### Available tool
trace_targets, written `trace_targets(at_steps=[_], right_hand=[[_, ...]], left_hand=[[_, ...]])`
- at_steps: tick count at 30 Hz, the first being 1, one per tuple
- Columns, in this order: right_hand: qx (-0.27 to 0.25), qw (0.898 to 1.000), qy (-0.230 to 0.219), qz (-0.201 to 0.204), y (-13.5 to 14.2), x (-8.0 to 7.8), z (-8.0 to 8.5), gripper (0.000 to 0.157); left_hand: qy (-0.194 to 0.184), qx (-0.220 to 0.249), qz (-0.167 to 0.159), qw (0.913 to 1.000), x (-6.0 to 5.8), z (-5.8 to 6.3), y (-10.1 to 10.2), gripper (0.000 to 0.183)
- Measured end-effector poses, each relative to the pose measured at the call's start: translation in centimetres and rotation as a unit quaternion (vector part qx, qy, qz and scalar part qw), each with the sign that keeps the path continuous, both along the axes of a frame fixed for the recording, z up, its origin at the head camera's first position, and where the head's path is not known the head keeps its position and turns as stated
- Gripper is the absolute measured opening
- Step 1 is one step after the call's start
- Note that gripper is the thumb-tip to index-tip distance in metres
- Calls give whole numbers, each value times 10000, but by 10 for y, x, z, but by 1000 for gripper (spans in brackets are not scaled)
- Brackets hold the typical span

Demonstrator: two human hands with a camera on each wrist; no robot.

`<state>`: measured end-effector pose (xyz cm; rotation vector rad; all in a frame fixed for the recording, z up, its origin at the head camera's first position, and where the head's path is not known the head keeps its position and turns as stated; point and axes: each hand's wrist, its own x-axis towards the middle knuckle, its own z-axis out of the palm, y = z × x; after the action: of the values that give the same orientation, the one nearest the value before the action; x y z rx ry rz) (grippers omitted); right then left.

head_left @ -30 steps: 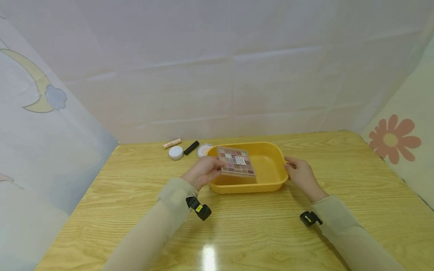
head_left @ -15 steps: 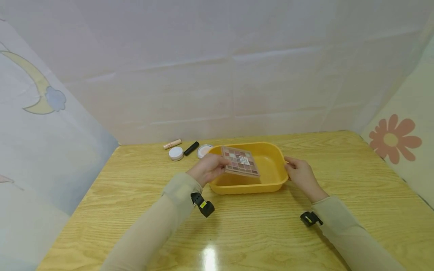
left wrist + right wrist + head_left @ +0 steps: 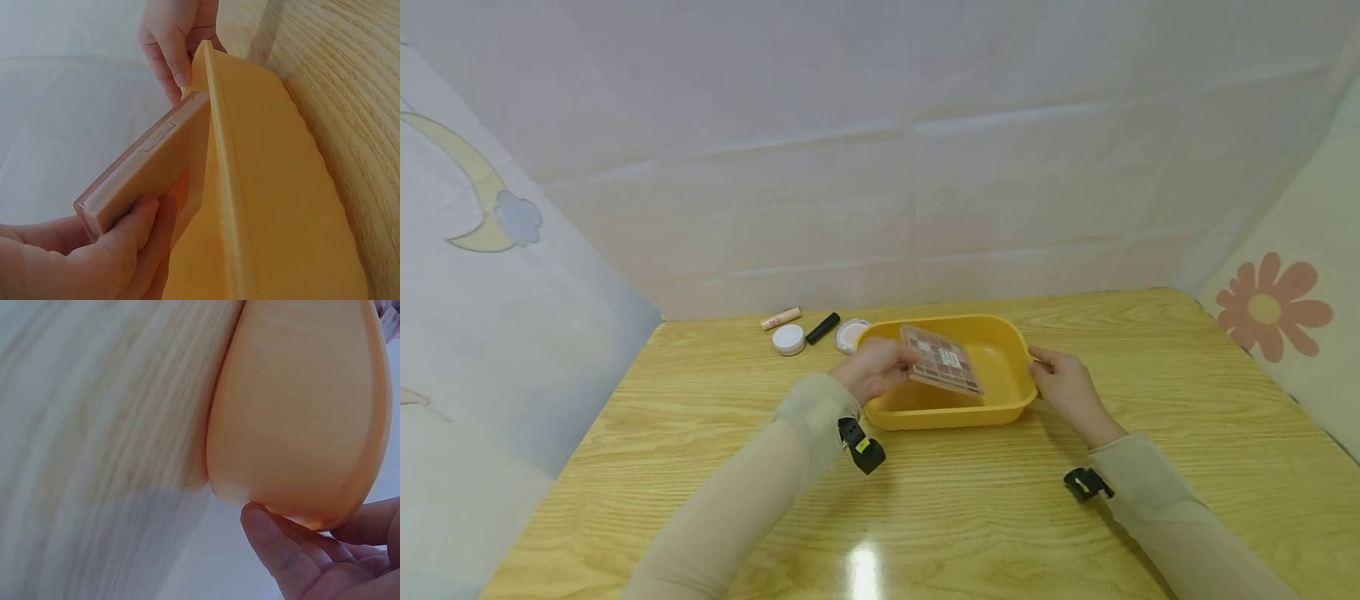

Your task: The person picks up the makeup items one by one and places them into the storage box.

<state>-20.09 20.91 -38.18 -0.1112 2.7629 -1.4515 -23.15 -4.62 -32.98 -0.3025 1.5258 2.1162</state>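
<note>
Pinching one side of an eyeshadow palette [image 3: 950, 367], the left hand [image 3: 872, 370] has its thumb and fingers clamped on it. The palette slants down over the inside of a yellow plastic tub [image 3: 951, 419]; I cannot tell if it touches the bottom. At the tub's right end, the right hand [image 3: 1066, 392] holds the edge between thumb and fingers. By the other end lies a round compact [image 3: 852, 333], then a black tube [image 3: 823, 328], a small white jar [image 3: 789, 338] and a pale pink tube [image 3: 781, 318]. The tub rests on a wooden table [image 3: 970, 500].
</note>
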Motion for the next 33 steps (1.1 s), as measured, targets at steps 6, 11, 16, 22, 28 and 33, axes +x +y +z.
trace_targets(at_steps=[6, 11, 16, 22, 28, 33], right_hand=[[4, 10000, 16, -21, 0, 0, 1, 43], [34, 10000, 38, -35, 0, 0, 0, 43], [30, 10000, 20, 11, 1, 0, -1, 43], [-2, 10000, -20, -17, 2, 0, -1, 44], [-4, 10000, 9, -39, 1, 1, -1, 43], [-9, 10000, 29, -15, 1, 1, 0, 43]], left_hand=[[-115, -159, -101, 9998, -5, 0, 6, 49], [-243, -259, -113, 9993, -9, -1, 11, 50], [-359, -203, -21, 9991, -10, 0, 14, 52], [-299, -228, -166, 9992, -12, -1, 19, 54], [-339, -318, -217, 9987, -15, -2, 24, 55], [-355, -336, -227, 9985, -16, -2, 27, 54]])
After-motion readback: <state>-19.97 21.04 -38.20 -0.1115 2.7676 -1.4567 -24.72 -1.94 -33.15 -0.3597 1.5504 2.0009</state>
